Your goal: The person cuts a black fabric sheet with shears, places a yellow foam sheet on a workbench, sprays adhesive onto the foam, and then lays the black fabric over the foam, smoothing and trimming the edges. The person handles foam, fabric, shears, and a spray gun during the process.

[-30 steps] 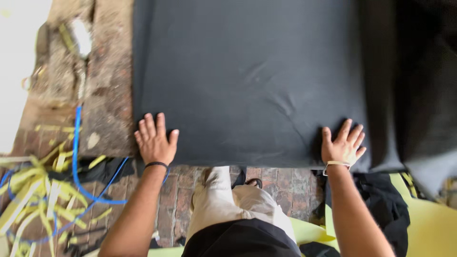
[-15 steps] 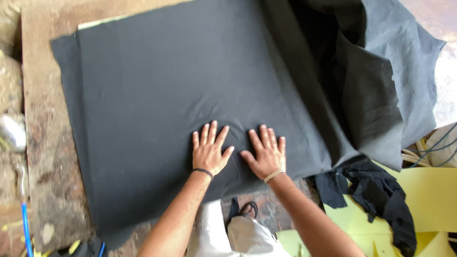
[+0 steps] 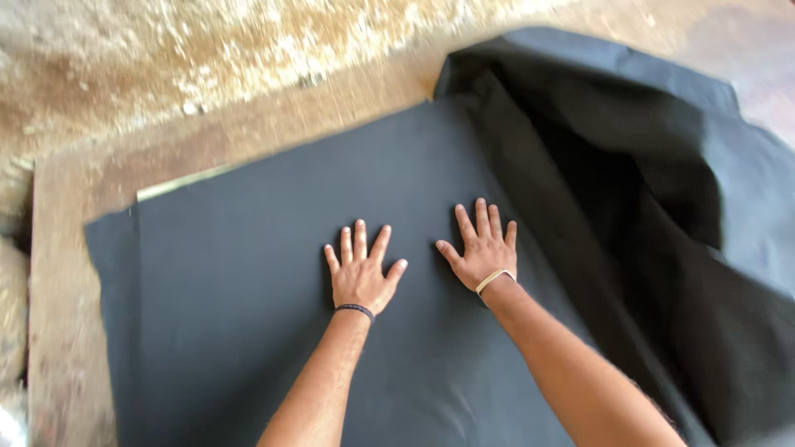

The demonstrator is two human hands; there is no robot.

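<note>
- Two bare hands are seen, both laid palm-down on one large dark grey sheet of fabric (image 3: 248, 314).
- The left hand (image 3: 359, 277) is pressed flat near the middle of the sheet; its five fingers (image 3: 360, 240) are spread wide and nothing is gripped by them.
- The right hand (image 3: 482, 248) is pressed flat just beside it, a narrow strip of cloth being left between the two; its five fingers (image 3: 480, 217) are likewise fanned out and nothing is held.
- Two wristbands are counted: one dark cord bracelet (image 3: 354, 310) on the left wrist and one pale band (image 3: 494, 280) on the right wrist.
- The flat part of the sheet is spread over one worn brown wooden surface (image 3: 58, 248), whose bare edge is shown to the left and along the top.
- One thin pale strip (image 3: 178, 182) is seen peeping out from under the sheet's upper left edge; what it belongs to cannot be made out.
- On the right the same cloth is bunched into one loose heap of dark folds (image 3: 662, 190), and whatever lies beneath it is hidden.
- One stretch of pale, crumbly rough ground (image 3: 166, 50) is shown beyond the surface at the top.
- Both forearms are cut off by the lower edge of the view, as are the sheet's near edge and the heap's right side.
- The palms are hidden against the cloth.
</note>
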